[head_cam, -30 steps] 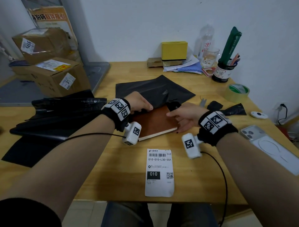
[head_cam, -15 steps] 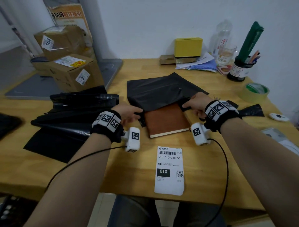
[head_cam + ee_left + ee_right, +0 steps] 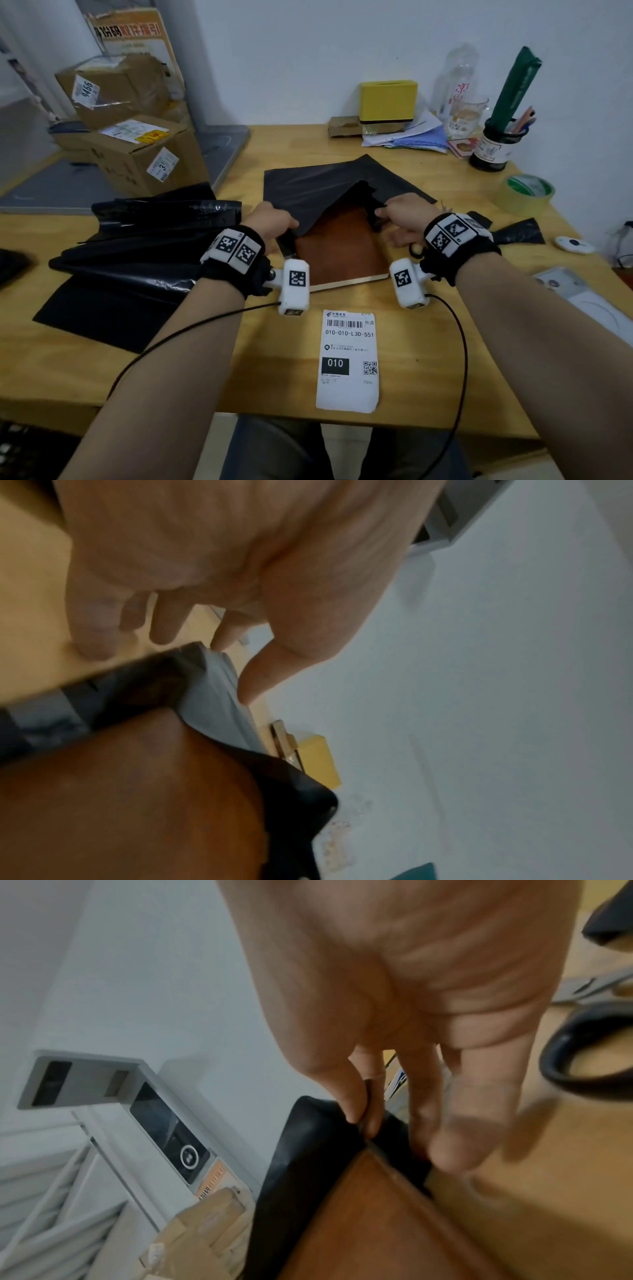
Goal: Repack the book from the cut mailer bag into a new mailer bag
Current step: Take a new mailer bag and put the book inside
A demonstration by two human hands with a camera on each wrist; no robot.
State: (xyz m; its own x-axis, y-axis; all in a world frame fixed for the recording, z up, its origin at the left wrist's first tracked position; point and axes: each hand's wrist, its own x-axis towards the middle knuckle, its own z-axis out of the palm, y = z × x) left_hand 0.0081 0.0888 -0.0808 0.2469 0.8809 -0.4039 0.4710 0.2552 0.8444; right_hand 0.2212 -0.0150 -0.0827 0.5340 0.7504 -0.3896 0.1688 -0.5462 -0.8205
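Observation:
A brown book (image 3: 337,250) lies flat on the wooden table (image 3: 445,359), its far end inside the mouth of a black mailer bag (image 3: 318,185). My left hand (image 3: 270,221) holds the bag's mouth at the book's left side; thumb and forefinger pinch the grey-lined edge (image 3: 212,696) in the left wrist view, my left hand (image 3: 232,672) above the book (image 3: 137,791). My right hand (image 3: 400,214) pinches the mouth's right corner. The right wrist view shows my right hand (image 3: 363,1122) gripping the black film (image 3: 301,1150) over the book (image 3: 377,1218). The mouth's upper layer is lifted.
A white shipping label (image 3: 347,359) lies near the front edge. Crumpled black bags (image 3: 137,246) pile up at left, cardboard boxes (image 3: 137,154) behind them. At right are scissors (image 3: 582,1047), a black cut strip (image 3: 517,233), a tape roll (image 3: 524,193) and a phone (image 3: 582,301).
Both hands left the book and took hold of the bag's mouth at either side. The mouth has been lifted and drawn over more of the book.

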